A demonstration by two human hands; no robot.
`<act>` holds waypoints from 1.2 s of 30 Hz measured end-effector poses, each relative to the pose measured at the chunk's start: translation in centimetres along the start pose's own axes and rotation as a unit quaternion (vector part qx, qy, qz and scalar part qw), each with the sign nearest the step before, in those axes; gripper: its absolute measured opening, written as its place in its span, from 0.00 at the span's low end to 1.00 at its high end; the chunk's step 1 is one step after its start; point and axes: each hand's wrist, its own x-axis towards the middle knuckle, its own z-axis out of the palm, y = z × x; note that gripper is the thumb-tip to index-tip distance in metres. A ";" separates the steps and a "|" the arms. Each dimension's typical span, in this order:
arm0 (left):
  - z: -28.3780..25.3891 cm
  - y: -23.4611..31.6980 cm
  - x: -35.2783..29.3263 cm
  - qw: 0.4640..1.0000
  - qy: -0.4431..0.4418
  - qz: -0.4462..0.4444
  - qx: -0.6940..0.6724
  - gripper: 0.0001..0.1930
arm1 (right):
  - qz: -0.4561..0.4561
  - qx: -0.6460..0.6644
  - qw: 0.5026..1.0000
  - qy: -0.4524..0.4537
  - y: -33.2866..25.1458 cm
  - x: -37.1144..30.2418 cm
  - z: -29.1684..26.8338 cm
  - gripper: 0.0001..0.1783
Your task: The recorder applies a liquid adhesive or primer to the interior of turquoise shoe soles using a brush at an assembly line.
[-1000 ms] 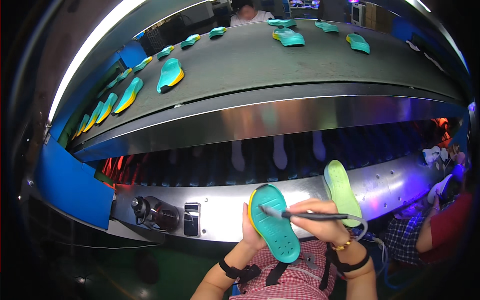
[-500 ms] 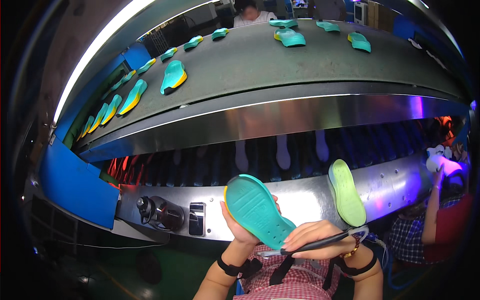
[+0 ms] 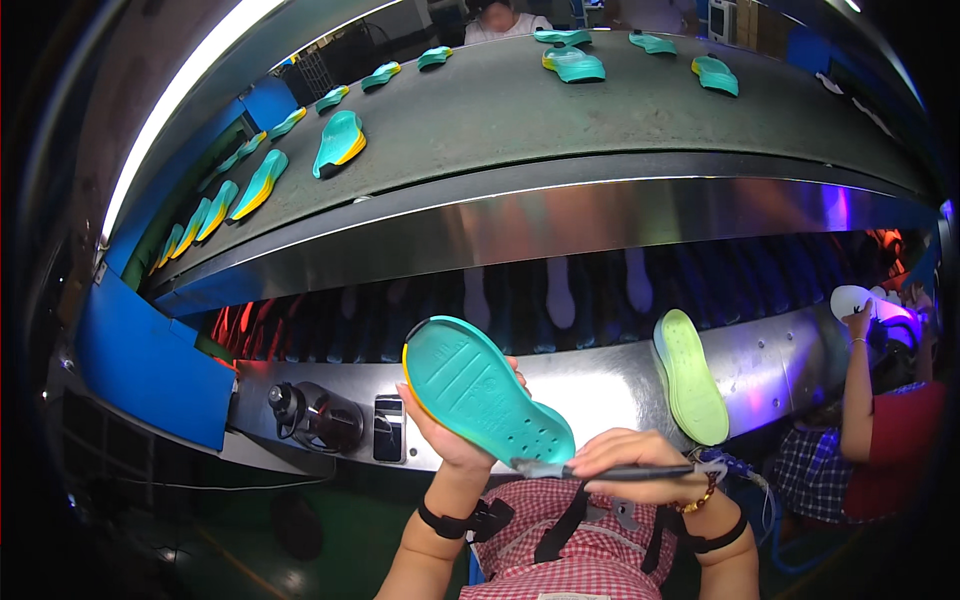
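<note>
My left hand (image 3: 448, 440) holds a teal shoe sole (image 3: 485, 392) from beneath, tilted, with its inner face up. A yellow and black edge runs along its upper left side, and small holes dot the lower end. My right hand (image 3: 640, 462) is closed round the dark handle of a brush (image 3: 540, 468), whose pale tip is at the sole's lower rim. A thin tube leaves the handle's far end. Right of my hands, a pale green sole (image 3: 692, 385) lies on the metal ledge (image 3: 600, 395).
A dark bottle (image 3: 318, 415) and a phone (image 3: 389, 428) lie on the ledge at left. Beyond, a conveyor belt (image 3: 470, 120) carries several teal soles (image 3: 340, 142). A co-worker's hand (image 3: 857, 322) holds a white item at right; another person (image 3: 505, 22) is at the back.
The teal sole has shifted up and left in my left hand. The brush has turned flatter, with its tip at the sole's lower rim. The co-worker's hands at right have moved.
</note>
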 end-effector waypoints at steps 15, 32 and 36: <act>-2.0 -3.3 -3.1 0.986 -0.031 -0.155 -0.045 0.31 | 0.151 0.217 0.959 0.098 0.6 -0.6 1.5 0.12; -0.2 0.1 -0.6 0.853 -0.142 -0.427 0.263 0.25 | -0.008 0.025 0.983 -0.184 -1.0 1.1 -4.1 0.13; -1.1 0.3 -1.0 0.827 -0.138 -0.427 0.340 0.25 | -0.025 -0.054 0.973 -0.222 -2.0 0.9 -5.1 0.12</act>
